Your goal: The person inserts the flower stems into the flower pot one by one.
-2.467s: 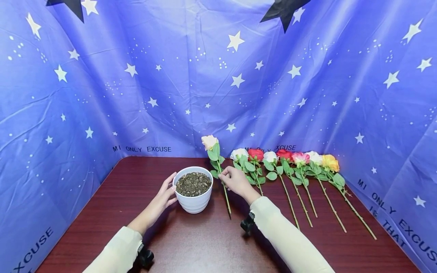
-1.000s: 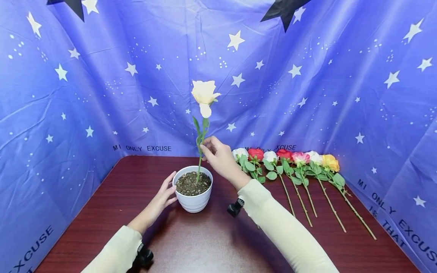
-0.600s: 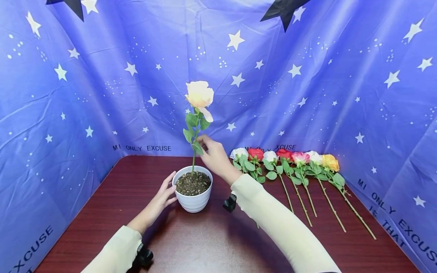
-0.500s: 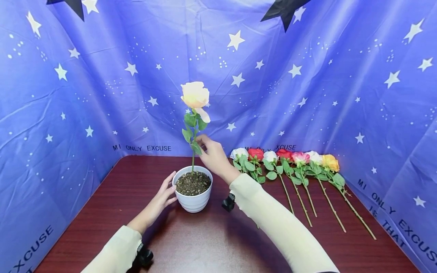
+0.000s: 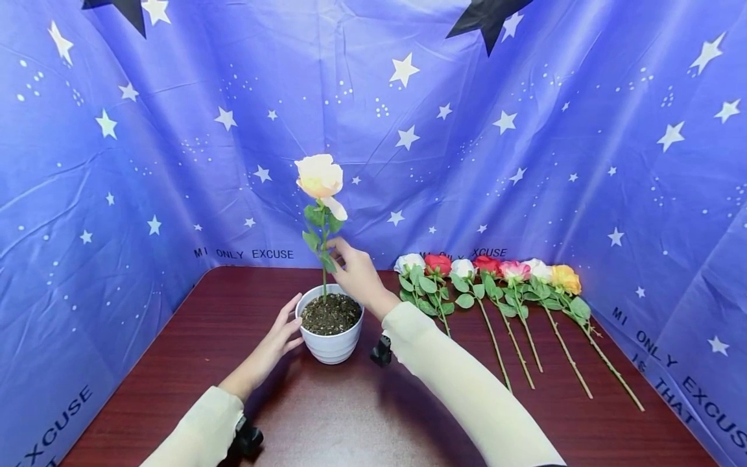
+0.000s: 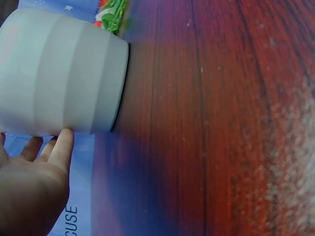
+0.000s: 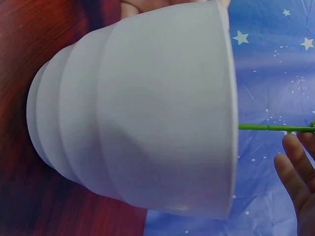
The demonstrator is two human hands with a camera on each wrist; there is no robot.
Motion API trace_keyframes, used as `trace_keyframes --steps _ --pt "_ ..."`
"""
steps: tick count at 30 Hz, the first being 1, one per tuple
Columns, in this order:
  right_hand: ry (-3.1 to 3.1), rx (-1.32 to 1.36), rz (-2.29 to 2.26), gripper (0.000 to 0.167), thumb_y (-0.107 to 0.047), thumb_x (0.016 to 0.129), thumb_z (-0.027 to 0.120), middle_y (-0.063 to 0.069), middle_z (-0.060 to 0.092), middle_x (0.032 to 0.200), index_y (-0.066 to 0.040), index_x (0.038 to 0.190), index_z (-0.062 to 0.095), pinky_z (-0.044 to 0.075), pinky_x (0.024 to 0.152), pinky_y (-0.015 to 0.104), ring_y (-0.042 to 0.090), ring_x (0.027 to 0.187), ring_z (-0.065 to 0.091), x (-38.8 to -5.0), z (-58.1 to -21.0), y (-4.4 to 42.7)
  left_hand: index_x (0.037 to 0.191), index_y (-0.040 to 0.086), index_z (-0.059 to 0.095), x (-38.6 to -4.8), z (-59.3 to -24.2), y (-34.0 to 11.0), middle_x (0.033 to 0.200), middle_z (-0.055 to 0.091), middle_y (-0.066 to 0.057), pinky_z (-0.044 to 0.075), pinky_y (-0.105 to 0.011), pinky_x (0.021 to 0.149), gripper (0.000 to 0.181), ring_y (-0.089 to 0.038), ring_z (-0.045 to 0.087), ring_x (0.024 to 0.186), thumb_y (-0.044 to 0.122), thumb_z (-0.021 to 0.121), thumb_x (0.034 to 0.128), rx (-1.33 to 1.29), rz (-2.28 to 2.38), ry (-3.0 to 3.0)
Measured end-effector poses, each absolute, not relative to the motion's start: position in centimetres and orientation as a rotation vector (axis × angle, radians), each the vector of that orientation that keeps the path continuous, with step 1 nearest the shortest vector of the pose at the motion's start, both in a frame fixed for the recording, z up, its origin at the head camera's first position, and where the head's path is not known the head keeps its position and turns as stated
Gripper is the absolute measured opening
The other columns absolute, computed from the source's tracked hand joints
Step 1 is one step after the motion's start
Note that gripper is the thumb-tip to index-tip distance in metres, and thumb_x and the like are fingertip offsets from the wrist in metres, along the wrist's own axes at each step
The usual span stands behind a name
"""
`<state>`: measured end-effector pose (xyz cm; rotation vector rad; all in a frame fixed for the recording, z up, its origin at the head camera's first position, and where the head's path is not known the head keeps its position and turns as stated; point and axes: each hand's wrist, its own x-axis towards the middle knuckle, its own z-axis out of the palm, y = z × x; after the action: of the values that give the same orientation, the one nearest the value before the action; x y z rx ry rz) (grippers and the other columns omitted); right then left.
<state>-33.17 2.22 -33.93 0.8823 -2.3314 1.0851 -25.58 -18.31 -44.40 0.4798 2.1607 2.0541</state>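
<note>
- Fingers, right hand (image 5: 358,275): pinching pale rose (image 5: 320,185).
- Bloom above them, axis near vertical, stem foot at soil (image 5: 341,316) below.
- Left hand (image 5: 273,345): fingers spread against pot (image 5: 331,347).
- Cloth (image 5: 373,84) beyond: "MI ONLY EXCUSE".

The pot (image 5: 331,347) is smooth and matt — plastic or ceramic, unclear which — and the soil (image 5: 331,316) inside it rough. Beneath the pot, the bench (image 5: 327,415) shows glossy wood grain; behind the pot hangs creased, shiny cloth (image 5: 350,123).
</note>
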Motion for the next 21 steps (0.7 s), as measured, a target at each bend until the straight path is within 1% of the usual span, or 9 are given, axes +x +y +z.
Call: trace_keyframes --steps 4,10,15,21 --pt "-2.336 0.897 1.057 0.019 -0.02 0.101 0.061 0.0 0.072 0.091 -0.014 0.119 0.063 0.055 0.077 0.031 0.012 0.079 0.068 -33.3 -34.4 2.0 0.162 0.02 0.009 -25.6 -44.4 -18.3 0.158 0.016 -0.021 0.029 -0.057 0.114 0.06 -0.037 0.023 0.143 0.028 0.036 0.1084 0.478 2.06 2.158" --pt "-2.354 0.913 1.027 0.024 -0.02 0.102 0.06 0.0 0.071 0.089 -0.014 0.124 0.066 0.051 0.071 0.029 0.011 0.073 0.064 -33.4 -34.9 1.9 0.162 0.02 0.009 -25.5 -44.5 -18.2 0.158 0.015 -0.022 0.03 -0.056 0.113 0.06 -0.037 0.023 0.142 0.028 0.036 0.1083 0.472 2.056 2.164" --pt "-2.379 0.885 1.045 0.021 -0.023 0.101 0.062 -0.003 0.07 0.086 -0.014 0.119 0.068 0.05 0.068 0.028 0.008 0.07 0.063 -33.3 -35.1 1.9 0.162 0.02 0.009 -25.6 -44.5 -18.3 0.158 0.015 -0.022 0.03 -0.056 0.113 0.06 -0.037 0.023 0.142 0.028 0.036 0.1083 0.473 2.056 2.163" --pt "-2.453 0.86 1.013 0.018 -0.025 0.1 0.064 -0.003 0.071 0.09 -0.014 0.113 0.07 0.051 0.073 0.028 0.009 0.074 0.062 -33.2 -35.3 2.0 0.162 0.02 0.009 -25.7 -44.6 -18.3 0.158 0.014 -0.021 0.03 -0.057 0.113 0.06 -0.038 0.022 0.143 0.028 0.036 0.1083 0.476 2.059 2.16"
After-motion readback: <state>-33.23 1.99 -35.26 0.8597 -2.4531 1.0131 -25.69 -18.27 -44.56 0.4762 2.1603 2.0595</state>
